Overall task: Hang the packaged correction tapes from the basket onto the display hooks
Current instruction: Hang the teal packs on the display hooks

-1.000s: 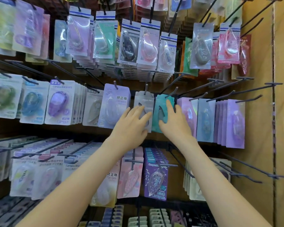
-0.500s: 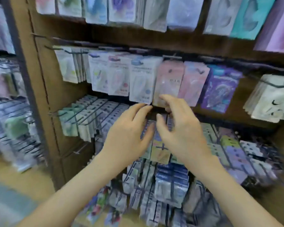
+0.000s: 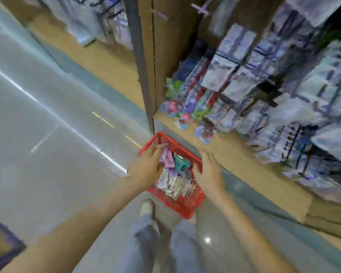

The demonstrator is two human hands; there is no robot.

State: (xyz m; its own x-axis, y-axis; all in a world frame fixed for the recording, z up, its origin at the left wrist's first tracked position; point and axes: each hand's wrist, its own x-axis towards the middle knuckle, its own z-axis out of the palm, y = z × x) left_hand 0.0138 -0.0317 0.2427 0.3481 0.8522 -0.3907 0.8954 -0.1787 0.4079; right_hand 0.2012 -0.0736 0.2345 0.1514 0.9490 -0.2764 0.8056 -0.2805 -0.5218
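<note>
A red plastic basket (image 3: 187, 205) stands on the floor at the foot of the display, holding several packaged correction tapes (image 3: 172, 181) in pink, purple, teal and white. My left hand (image 3: 146, 168) reaches into the basket's left side, its fingers against a pink-purple packet (image 3: 167, 159); motion blur hides whether they grip it. My right hand (image 3: 209, 170) hovers over the basket's right rim with fingers straight and holds nothing. The display hooks with hanging packets (image 3: 234, 75) fill the upper right, blurred.
A wooden upright post (image 3: 146, 56) splits the shelving just above the basket. The wooden base ledge (image 3: 244, 160) runs to the right of the basket. Grey shiny floor (image 3: 47, 134) lies to the left. My legs and a shoe (image 3: 146, 208) are just below the basket.
My view has swung from the hooks down to the floor. Both hands left the hanging packets and dropped to the red basket, the left one reaching among the packets.
</note>
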